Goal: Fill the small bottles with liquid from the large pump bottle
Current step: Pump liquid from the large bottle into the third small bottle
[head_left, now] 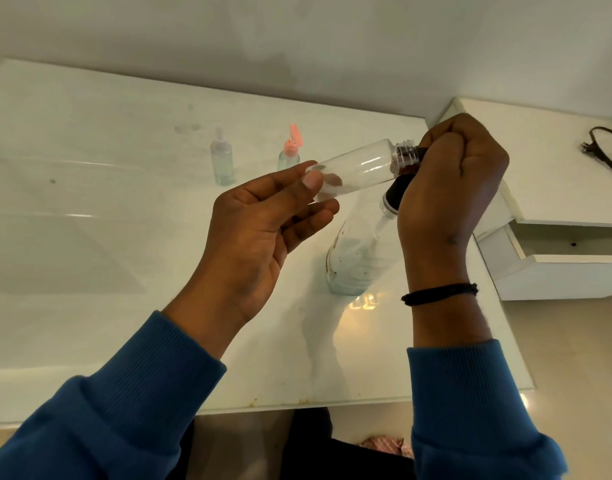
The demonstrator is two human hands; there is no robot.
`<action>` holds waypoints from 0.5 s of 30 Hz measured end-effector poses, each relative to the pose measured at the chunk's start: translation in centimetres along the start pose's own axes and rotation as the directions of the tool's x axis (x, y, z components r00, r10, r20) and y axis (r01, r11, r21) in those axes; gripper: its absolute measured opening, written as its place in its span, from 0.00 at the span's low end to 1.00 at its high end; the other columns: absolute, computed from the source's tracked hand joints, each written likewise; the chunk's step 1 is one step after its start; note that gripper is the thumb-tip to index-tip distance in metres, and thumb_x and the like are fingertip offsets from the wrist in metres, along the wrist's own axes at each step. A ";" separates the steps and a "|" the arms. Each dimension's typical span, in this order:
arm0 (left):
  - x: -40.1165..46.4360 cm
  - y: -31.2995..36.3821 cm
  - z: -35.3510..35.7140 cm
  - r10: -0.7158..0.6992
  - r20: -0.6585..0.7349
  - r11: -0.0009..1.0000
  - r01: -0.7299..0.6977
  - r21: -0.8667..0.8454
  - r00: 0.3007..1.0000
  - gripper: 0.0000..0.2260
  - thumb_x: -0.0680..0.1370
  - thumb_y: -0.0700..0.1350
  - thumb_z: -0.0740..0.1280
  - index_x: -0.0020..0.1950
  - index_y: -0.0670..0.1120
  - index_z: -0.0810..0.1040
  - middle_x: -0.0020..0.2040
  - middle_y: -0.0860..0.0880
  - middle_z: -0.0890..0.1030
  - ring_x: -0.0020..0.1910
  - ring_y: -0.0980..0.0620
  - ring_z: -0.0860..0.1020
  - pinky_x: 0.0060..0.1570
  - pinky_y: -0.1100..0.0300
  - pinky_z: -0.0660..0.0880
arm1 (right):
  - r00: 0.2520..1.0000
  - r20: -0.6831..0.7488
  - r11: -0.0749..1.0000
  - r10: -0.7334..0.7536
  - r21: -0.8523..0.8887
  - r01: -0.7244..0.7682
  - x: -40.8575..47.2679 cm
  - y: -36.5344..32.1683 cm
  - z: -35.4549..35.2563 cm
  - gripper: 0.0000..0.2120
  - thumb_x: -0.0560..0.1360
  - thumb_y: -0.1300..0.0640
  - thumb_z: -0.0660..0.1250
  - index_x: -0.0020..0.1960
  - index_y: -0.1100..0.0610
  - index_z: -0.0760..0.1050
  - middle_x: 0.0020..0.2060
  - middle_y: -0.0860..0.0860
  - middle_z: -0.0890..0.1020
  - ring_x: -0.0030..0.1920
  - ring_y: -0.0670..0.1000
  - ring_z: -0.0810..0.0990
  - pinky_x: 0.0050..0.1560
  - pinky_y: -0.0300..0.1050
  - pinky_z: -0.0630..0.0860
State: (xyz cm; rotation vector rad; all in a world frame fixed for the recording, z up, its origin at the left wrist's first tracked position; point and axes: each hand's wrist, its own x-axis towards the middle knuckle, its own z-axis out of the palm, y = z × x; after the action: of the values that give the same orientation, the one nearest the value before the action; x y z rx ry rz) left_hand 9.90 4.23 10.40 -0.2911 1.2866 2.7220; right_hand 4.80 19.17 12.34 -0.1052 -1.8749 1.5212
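My left hand [263, 223] holds a small clear bottle [360, 168] by its base, tilted almost flat, its threaded neck pointing right. The black nozzle of the pump sits inside that neck. My right hand [449, 181] is closed over the black pump head [398, 194] of the large clear pump bottle [353, 261], which stands on the white counter [124, 323] with pale liquid low inside. Farther back stand a small bottle with a clear spray top [222, 161] and a small bottle with a pink pump top [290, 150], both holding pale liquid.
A shallow basin [55, 251] is sunk into the counter's left side. To the right a white cabinet has an open drawer [557, 251], with a dark cable [605, 150] on its top. The wall rises behind the counter.
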 end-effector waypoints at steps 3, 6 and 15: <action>0.0 0.0 -0.1 0.000 -0.011 1.000 0.000 -0.001 1.000 0.19 0.70 0.43 0.72 0.60 0.39 0.82 0.53 0.41 0.86 0.45 0.46 0.86 0.45 0.62 0.81 | 1.000 -0.008 1.000 0.004 -0.001 -0.004 -0.6 0.3 0.2 0.16 0.72 0.71 0.51 0.31 0.55 0.66 0.26 0.46 0.66 0.27 0.42 0.64 0.29 0.31 0.65; -0.1 0.1 -0.1 -0.003 -0.004 1.000 0.003 0.002 1.000 0.18 0.71 0.43 0.72 0.59 0.40 0.83 0.53 0.42 0.87 0.46 0.46 0.86 0.45 0.62 0.81 | 1.000 -0.019 1.000 -0.004 -0.015 0.004 -0.5 0.3 0.1 0.15 0.72 0.70 0.51 0.32 0.56 0.66 0.26 0.46 0.66 0.27 0.43 0.63 0.28 0.33 0.64; -0.1 -0.1 -0.2 -0.011 -0.009 1.000 0.011 0.009 1.000 0.18 0.71 0.43 0.72 0.59 0.40 0.83 0.53 0.42 0.87 0.46 0.45 0.86 0.45 0.61 0.82 | 1.000 -0.009 1.000 0.006 0.005 -0.006 -0.4 0.5 0.2 0.16 0.71 0.69 0.51 0.31 0.52 0.65 0.23 0.41 0.66 0.26 0.44 0.64 0.28 0.37 0.65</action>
State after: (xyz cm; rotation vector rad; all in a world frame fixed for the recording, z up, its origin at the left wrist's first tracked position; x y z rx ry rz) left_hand 10.07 4.14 10.22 -0.3091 1.2948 2.7085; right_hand 4.80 18.97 11.66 -0.1147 -1.8649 1.5273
